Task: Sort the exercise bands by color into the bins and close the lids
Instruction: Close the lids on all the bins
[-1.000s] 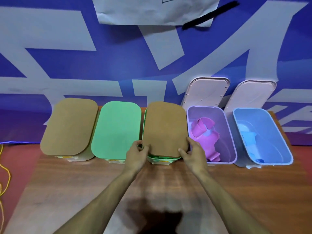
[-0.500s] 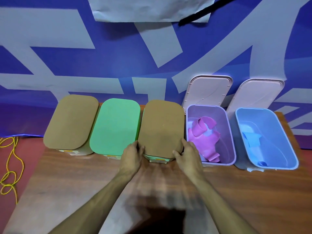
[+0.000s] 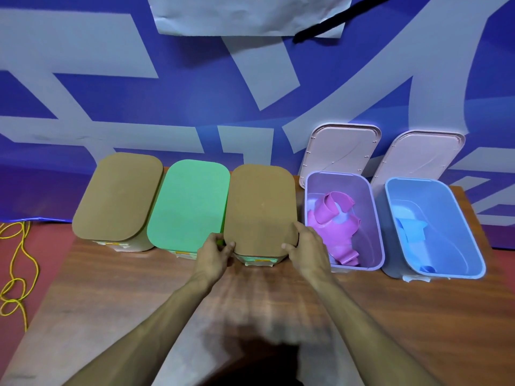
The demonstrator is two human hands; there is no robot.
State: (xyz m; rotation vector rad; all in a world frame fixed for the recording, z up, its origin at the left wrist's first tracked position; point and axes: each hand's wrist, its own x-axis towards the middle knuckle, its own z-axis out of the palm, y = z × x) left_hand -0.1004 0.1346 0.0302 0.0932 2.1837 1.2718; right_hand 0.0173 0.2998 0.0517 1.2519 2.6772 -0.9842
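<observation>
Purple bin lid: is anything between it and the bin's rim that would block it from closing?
Nothing visible does. The lid leans open behind the purple bin, and the pink bands lie inside, seemingly below the rim.

A white paper sheet (image 3: 250,15) is taped to the blue banner (image 3: 83,51), and a yellow cord (image 3: 16,268) is coiled left of the wooden table (image 3: 111,288).

One table (image 3: 418,316) carries five bins: three covered, by a left brown lid (image 3: 118,196), a green lid (image 3: 189,204) and a middle brown lid (image 3: 262,210), and two open, a purple bin (image 3: 374,218) and a blue bin (image 3: 451,224); two pale lids (image 3: 340,151) (image 3: 420,160); two hands (image 3: 213,254) (image 3: 308,252).
</observation>
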